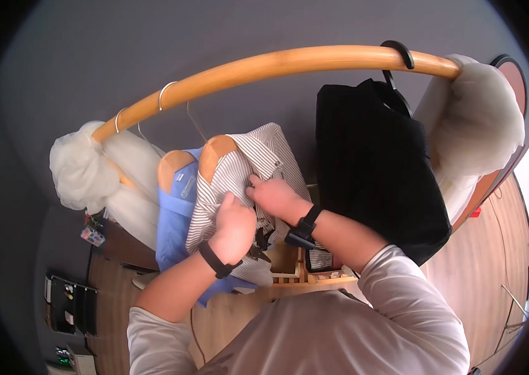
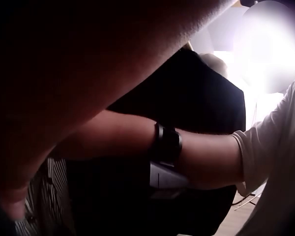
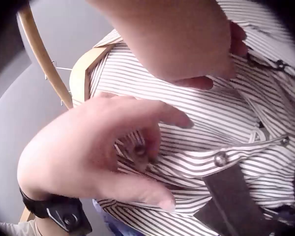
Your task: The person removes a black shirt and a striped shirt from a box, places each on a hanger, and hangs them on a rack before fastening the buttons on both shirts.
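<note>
A brown-and-white striped button shirt (image 1: 267,140) hangs on a wooden hanger (image 1: 217,153). My left hand (image 1: 236,225) is at its open front, curled fingers gripping the placket edge by a dark button (image 3: 140,150); its thumb and index finger stand apart in the right wrist view. My right hand (image 1: 277,199) pinches the other front edge below the collar, its fingertips partly hidden by the hand itself. More buttons run along the placket (image 3: 221,158), and a dark flat strip (image 3: 231,196) lies against the shirt. In the left wrist view my left forearm (image 2: 88,64) covers much of the scene.
A blue shirt (image 1: 174,215) on another wooden hanger is just left of the striped one. To the right, a black garment (image 1: 370,162) hangs from the curved wooden rail (image 1: 277,61). White sheer fabric (image 1: 77,165) wraps both rail ends. A wooden rack (image 1: 305,278) with boxes stands below.
</note>
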`<action>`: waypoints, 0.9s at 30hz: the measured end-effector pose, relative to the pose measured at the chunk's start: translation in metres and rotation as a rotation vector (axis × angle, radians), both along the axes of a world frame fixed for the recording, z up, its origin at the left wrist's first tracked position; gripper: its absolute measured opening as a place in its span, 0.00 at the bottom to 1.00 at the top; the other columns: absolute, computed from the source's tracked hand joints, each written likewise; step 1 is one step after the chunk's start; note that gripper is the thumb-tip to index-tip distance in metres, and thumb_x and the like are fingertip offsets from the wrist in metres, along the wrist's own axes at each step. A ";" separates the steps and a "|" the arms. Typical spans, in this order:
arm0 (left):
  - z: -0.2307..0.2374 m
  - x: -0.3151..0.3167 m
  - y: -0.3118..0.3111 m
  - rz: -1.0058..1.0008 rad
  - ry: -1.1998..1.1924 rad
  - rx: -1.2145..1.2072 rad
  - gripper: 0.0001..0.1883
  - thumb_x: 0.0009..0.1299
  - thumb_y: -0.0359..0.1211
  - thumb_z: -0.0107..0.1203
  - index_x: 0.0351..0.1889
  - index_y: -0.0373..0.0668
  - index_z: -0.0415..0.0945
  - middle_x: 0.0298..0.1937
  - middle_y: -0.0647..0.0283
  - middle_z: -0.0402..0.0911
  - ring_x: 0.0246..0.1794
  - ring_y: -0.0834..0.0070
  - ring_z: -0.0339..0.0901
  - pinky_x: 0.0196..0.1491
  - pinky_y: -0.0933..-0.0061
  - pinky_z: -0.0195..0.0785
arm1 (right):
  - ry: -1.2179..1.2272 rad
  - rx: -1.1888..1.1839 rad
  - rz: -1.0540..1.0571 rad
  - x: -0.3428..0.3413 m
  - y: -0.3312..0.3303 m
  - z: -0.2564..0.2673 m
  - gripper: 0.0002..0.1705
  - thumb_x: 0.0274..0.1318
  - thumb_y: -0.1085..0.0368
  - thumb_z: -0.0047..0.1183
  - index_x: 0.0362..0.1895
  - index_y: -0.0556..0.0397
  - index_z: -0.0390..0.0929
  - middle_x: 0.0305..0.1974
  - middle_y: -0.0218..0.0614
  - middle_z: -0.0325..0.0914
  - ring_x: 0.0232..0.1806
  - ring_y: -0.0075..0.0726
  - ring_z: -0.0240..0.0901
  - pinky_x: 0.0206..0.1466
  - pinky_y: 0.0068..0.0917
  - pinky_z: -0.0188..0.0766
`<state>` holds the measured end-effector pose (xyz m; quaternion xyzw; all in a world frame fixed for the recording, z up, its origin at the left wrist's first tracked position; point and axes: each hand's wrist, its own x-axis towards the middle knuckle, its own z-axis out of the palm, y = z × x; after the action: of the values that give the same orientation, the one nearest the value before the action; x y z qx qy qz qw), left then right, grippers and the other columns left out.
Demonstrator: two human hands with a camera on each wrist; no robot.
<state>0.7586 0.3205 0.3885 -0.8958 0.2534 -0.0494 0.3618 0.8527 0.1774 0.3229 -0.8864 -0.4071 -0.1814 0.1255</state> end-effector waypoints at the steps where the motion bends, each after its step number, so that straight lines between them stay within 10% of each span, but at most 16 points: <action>1: -0.004 0.000 0.001 0.045 0.099 0.043 0.10 0.68 0.37 0.59 0.39 0.47 0.90 0.40 0.65 0.89 0.49 0.68 0.80 0.63 0.60 0.55 | 0.007 0.006 0.006 -0.003 -0.001 0.002 0.06 0.59 0.68 0.53 0.37 0.54 0.81 0.47 0.47 0.78 0.37 0.48 0.86 0.39 0.42 0.84; 5: -0.009 -0.003 0.004 0.123 0.162 0.076 0.10 0.68 0.35 0.56 0.35 0.50 0.91 0.35 0.66 0.88 0.48 0.68 0.80 0.61 0.63 0.55 | 0.005 0.068 0.037 -0.010 -0.005 -0.006 0.05 0.59 0.68 0.53 0.36 0.55 0.79 0.44 0.47 0.76 0.33 0.50 0.85 0.37 0.44 0.83; 9: -0.017 -0.002 0.032 -0.184 0.109 -0.356 0.06 0.63 0.33 0.60 0.30 0.45 0.87 0.32 0.62 0.86 0.42 0.63 0.83 0.50 0.61 0.68 | 0.065 0.050 0.062 -0.019 -0.014 -0.002 0.04 0.57 0.69 0.54 0.33 0.55 0.80 0.44 0.45 0.76 0.34 0.49 0.85 0.37 0.43 0.82; 17: 0.013 -0.032 0.042 0.006 0.275 -0.853 0.08 0.66 0.33 0.65 0.40 0.44 0.80 0.29 0.53 0.83 0.31 0.48 0.83 0.35 0.48 0.73 | 0.134 0.310 0.245 -0.044 -0.033 0.042 0.03 0.55 0.70 0.56 0.34 0.54 0.81 0.42 0.42 0.79 0.35 0.46 0.84 0.38 0.42 0.82; 27: 0.009 -0.048 0.042 -0.018 0.198 -0.655 0.08 0.61 0.37 0.69 0.28 0.44 0.86 0.29 0.60 0.82 0.35 0.57 0.81 0.44 0.57 0.69 | 0.014 -0.032 0.149 -0.051 -0.022 0.025 0.06 0.52 0.69 0.59 0.25 0.53 0.85 0.32 0.40 0.80 0.34 0.48 0.85 0.37 0.42 0.81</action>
<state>0.7108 0.3628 0.3971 -0.9626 0.2659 -0.0440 0.0281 0.8022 0.1556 0.3480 -0.8567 -0.4738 -0.1591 0.1274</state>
